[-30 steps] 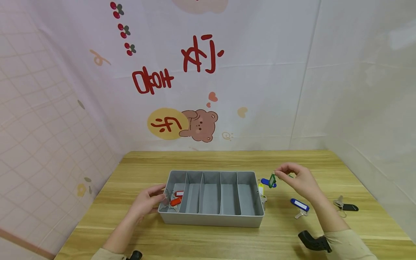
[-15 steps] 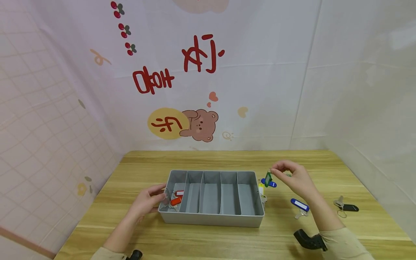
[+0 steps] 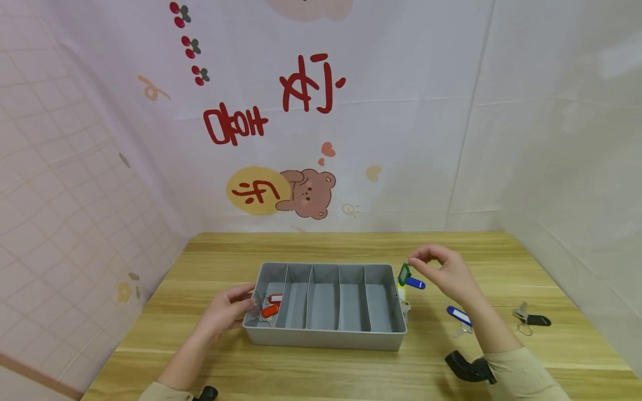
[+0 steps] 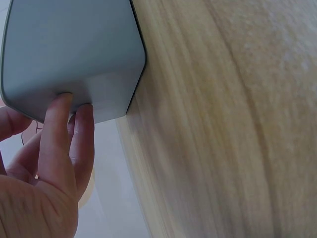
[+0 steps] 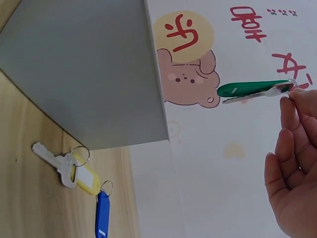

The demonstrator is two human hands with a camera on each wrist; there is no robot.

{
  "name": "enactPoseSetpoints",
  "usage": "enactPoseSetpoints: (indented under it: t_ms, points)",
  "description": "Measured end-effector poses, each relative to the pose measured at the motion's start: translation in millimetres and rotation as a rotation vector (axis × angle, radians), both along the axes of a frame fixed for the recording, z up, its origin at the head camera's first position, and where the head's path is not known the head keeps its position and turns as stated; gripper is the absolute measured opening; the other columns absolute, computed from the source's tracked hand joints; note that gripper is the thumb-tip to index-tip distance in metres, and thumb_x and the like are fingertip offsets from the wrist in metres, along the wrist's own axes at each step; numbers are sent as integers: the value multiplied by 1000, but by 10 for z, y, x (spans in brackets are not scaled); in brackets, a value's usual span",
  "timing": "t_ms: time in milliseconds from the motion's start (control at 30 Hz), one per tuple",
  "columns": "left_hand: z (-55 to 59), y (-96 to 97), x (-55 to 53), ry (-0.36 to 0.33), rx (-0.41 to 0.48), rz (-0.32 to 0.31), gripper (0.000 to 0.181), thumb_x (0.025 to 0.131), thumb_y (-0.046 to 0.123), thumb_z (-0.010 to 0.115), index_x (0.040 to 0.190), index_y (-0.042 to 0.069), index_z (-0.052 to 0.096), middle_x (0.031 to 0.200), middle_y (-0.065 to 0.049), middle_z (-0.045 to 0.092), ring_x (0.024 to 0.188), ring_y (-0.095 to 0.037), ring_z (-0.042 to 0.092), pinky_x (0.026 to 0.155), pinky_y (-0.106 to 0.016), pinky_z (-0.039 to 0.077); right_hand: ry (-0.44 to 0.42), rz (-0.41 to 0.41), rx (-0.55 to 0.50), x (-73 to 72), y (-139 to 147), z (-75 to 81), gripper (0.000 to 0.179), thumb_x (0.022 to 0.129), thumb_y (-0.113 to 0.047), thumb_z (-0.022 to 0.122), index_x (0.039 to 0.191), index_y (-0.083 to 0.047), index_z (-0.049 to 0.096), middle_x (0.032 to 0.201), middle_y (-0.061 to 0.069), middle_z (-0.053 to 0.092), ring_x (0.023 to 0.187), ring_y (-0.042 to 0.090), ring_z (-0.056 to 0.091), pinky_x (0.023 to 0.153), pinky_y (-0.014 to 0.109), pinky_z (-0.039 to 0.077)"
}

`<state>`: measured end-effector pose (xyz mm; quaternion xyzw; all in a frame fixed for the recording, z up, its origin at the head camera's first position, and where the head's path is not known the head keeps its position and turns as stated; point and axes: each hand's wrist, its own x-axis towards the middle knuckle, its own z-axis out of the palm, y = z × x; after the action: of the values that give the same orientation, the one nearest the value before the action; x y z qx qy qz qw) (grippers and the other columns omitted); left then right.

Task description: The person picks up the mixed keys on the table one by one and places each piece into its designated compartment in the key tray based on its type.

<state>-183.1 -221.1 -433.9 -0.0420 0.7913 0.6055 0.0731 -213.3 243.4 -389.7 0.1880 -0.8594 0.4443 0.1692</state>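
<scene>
The grey compartment box (image 3: 326,338) stands on the table with its long side toward me. At its left end my left hand (image 3: 227,312) holds the wall, the thumb at the rim and fingertips against the outside, as the left wrist view shows. My right hand (image 3: 446,274) pinches the metal ring of a green key tag (image 3: 404,274) between thumb and fingertips. The tag hangs by the box's right end, above rim height, and a key (image 5: 270,92) dangles beside it in the right wrist view. Red key tags (image 3: 271,311) with keys lie in the leftmost compartment.
Just right of the box lie a yellow key tag (image 5: 88,179) with a key (image 5: 55,162) and a blue key tag (image 3: 415,283). Another blue tag (image 3: 459,316) and a black tag (image 3: 538,320), both with keys, are farther right. A printed cloth (image 3: 401,139) hangs behind the table.
My right hand has moved left with the green key tag, from over the blue tag to the box's right end. The left hand and the box have stayed in place.
</scene>
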Motion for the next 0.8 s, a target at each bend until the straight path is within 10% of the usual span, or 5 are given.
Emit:
enactPoseSetpoints:
  t_ms: [800]
  points:
    - [-23,-4,3,-5,5,14,48,95,-1,60,141,-4,50,120,-24,58,99,-34,63,77,-49,58,9,90,-63,-45,-222,125,3,93,-15,71,95,-14,72,97,-2,69,84,13,61,72,25,49]
